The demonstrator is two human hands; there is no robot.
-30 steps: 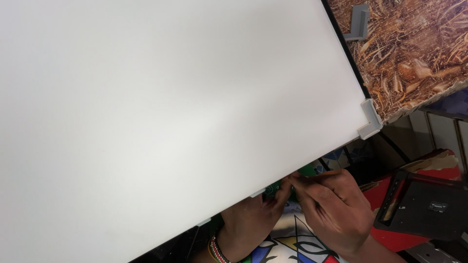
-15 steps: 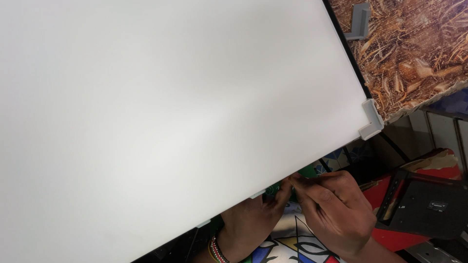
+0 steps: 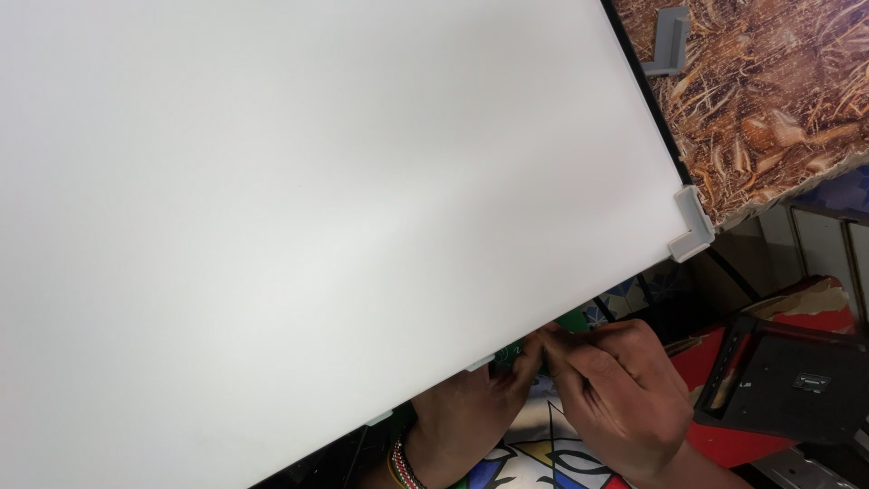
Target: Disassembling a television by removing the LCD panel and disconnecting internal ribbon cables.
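Observation:
A large white panel [image 3: 317, 208] fills most of the head view, with a grey corner clip [image 3: 692, 226] at its lower right corner. At its lower edge my left hand [image 3: 466, 421], beaded bracelets on the wrist, and my right hand [image 3: 615, 398] meet over a small green circuit board [image 3: 516, 353] that sticks out from under the panel. Both hands pinch at the board's edge with the fingertips; the right one seems to hold a thin tool, mostly hidden. Most of the board is covered by the panel and the fingers.
A rough brown chipboard surface [image 3: 769, 100] with a grey bracket [image 3: 672, 41] lies at the top right. A black device [image 3: 797, 389] on a red base sits at the right. A colourful patterned cloth [image 3: 534, 453] lies under my hands.
My hands have stayed at the panel's lower edge. The fingers shifted only slightly on the green board.

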